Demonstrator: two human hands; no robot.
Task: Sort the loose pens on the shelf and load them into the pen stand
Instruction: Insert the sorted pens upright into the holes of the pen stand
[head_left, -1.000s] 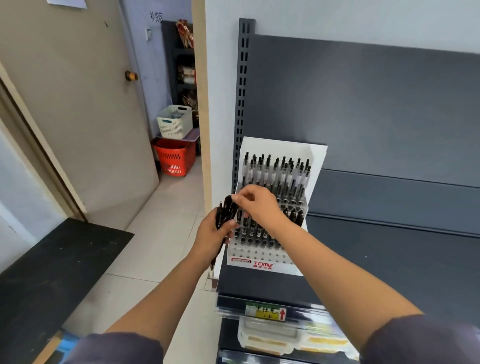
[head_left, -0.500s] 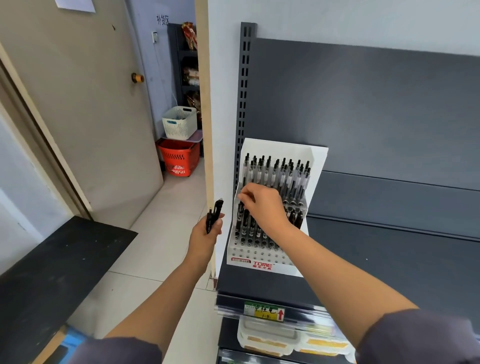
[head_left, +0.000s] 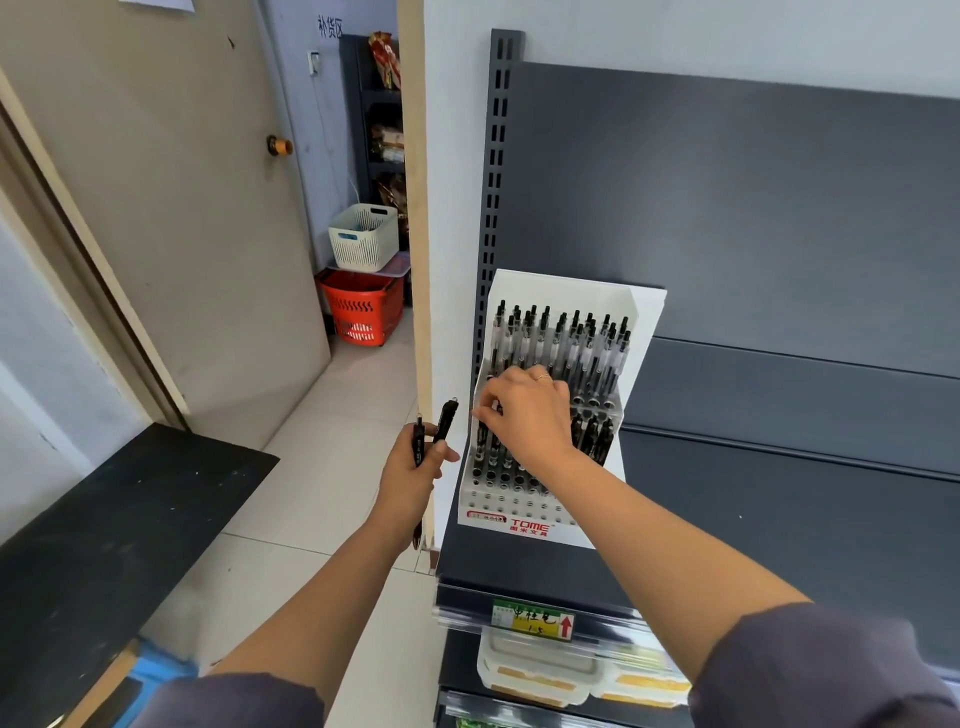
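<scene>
A white tiered pen stand (head_left: 641, 317) marked TOME stands on the left end of the dark grey shelf (head_left: 779, 519). Its back rows hold several black-tipped pens (head_left: 566, 338); the front rows show empty holes. My right hand (head_left: 524, 415) reaches over the middle rows, fingers pinched on a black pen (head_left: 482, 435) that stands in a hole at the stand's left side. My left hand (head_left: 413, 475) hovers just left of the stand, off the shelf edge, gripping two black pens (head_left: 441, 423) upright.
A beige wall edge (head_left: 415, 260) runs right beside my left hand. Beyond it stand a red basket (head_left: 361, 312) and a white basket (head_left: 363, 236) on the tiled floor. A black board (head_left: 104, 530) lies at the lower left. Packaged goods (head_left: 571, 670) fill the shelf below.
My right hand took a pen from the bundle in my left hand and carried it down into the stand's left side. My left hand drew away to the left with fewer pens.
</scene>
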